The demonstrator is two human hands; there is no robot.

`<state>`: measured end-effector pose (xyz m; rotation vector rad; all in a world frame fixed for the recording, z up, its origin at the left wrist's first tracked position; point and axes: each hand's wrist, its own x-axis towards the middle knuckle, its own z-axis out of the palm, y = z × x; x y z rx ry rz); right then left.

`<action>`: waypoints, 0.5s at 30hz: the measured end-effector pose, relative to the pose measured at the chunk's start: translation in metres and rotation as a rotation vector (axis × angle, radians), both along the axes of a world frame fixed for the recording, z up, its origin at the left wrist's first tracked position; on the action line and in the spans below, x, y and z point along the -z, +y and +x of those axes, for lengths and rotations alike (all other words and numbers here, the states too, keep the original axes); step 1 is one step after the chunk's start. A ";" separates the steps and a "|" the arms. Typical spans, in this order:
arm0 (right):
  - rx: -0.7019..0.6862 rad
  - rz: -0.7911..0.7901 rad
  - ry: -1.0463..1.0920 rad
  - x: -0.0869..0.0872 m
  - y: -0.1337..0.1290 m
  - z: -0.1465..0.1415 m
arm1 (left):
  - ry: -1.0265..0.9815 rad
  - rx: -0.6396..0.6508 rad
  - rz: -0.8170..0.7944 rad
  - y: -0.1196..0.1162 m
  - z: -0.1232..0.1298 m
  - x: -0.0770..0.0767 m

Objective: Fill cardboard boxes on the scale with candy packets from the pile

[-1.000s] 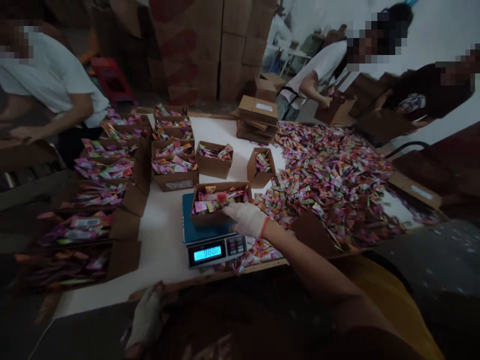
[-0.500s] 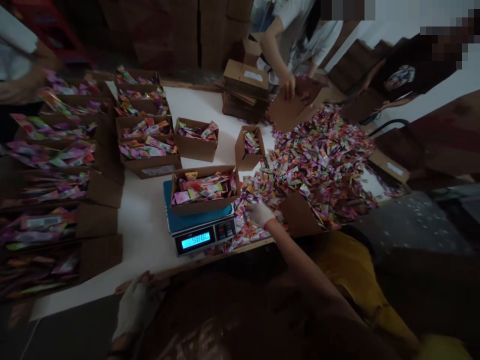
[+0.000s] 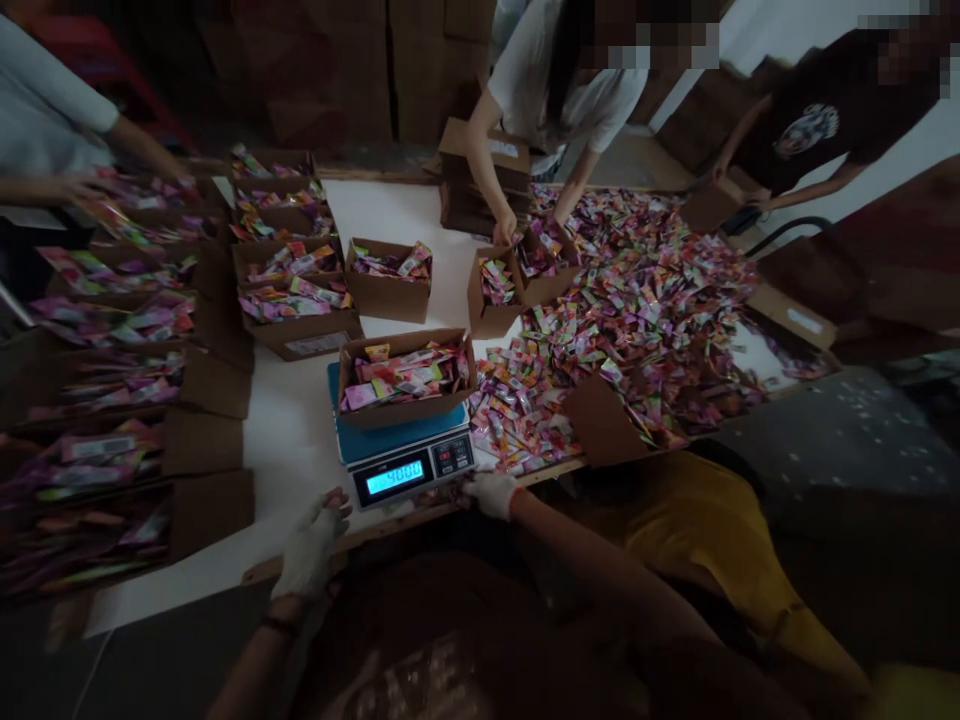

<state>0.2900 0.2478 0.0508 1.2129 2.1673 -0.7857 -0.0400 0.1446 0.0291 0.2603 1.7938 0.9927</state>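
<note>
My left hand, in a pale glove, is at the table's front edge, left of the scale. Its fingers are loosely bent and apart, with nothing seen in them. My right hand, gloved too, is low by the front right corner of the digital scale. Its fingers point left and look parted, though their tips are dim; I see nothing held. On the scale's blue plate sits an open cardboard box full of small wrapped packets. The scale's display glows blue with digits.
Several filled boxes stand in rows at left. A large heap of packets covers the right side, with a tilted box at its front. Across the table, a person's hand is at a small box. Other people stand left and right.
My right hand has drawn back from the packets to the table's front edge. My left hand has moved up and right towards the scale. The display digits differ. A co-worker's box now stands upright.
</note>
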 end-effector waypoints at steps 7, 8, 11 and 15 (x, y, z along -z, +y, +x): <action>0.066 0.160 0.117 -0.045 0.023 -0.006 | -0.025 -0.011 -0.065 -0.016 0.000 -0.004; 0.080 0.205 0.158 -0.063 0.033 -0.003 | -0.030 -0.005 -0.075 -0.019 -0.002 -0.004; 0.113 0.381 0.317 -0.123 0.065 -0.002 | -0.020 0.021 -0.113 -0.025 -0.005 -0.005; 0.017 0.640 0.539 -0.194 0.103 -0.042 | 0.022 0.064 -0.131 -0.025 -0.002 -0.003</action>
